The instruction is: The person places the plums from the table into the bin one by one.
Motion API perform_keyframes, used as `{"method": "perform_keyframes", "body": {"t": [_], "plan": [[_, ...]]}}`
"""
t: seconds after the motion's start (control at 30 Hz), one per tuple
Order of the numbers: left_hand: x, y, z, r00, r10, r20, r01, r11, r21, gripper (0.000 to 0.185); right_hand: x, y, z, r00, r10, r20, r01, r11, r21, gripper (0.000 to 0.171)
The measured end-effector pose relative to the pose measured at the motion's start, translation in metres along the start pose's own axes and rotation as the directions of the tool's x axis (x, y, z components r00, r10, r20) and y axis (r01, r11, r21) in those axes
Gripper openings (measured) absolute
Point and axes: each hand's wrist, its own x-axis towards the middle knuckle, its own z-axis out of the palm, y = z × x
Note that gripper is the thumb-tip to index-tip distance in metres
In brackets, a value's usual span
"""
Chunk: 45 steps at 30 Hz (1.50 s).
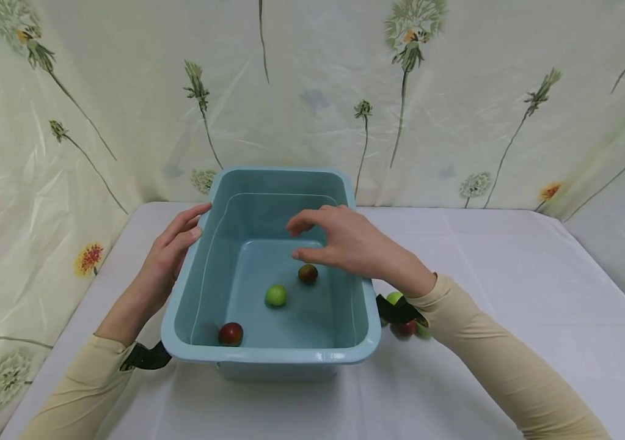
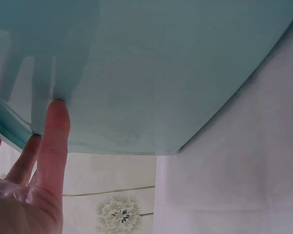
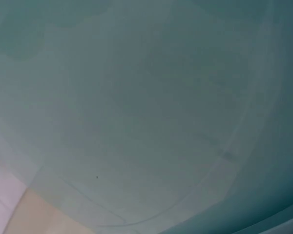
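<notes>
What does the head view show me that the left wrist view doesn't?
Only the head view shows the fruits in the blue tub: a green fruit, a dark red fruit and a red fruit, with the right hand above them. Only the left wrist view shows a fingertip pressed flat on the tub's outer wall. Both show the left hand, the tub, the white tablecloth and the floral backdrop.

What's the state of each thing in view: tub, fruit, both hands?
Blue plastic tub: upright on the table, water inside.
Green fruit: in the tub's water, loose.
Dark red fruit: in the tub, just below the right hand, untouched.
Red fruit: in the tub at the near wall.
Fruits beside the tub: on the table, partly hidden by the right wrist.
Left hand: fingers straight against the tub's outer wall.
Right hand: over the tub, fingers loosely curled, holding nothing.
</notes>
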Motion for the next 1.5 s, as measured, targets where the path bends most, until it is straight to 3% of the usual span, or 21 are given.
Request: {"method": "perform_keyframes", "body": {"t": [0.37,0.63,0.77,1.5], "plan": [[-0.001,0.0,-0.001,1.0,-0.004,0.007,0.004,1.0,-0.005,0.047,-0.007,0.003,0.003,0.992,-0.034,-0.123,0.05,0.991,0.128,0.034],[-0.002,0.001,-0.001,1.0,-0.011,0.012,0.011,1.0,-0.007,0.047,-0.015,0.008,0.005,0.946,-0.062,-0.319,0.103,0.988,0.113,0.039],[-0.002,0.002,-0.001,1.0,-0.015,0.007,0.015,1.0,0.0,0.047,-0.023,0.012,0.003,0.926,-0.05,-0.373,0.102,0.988,0.12,0.04],[0.001,0.008,-0.003,0.999,-0.026,-0.023,0.027,0.999,0.027,0.043,-0.093,0.045,-0.011,0.86,0.197,-0.472,-0.12,0.975,0.188,0.042]]}}
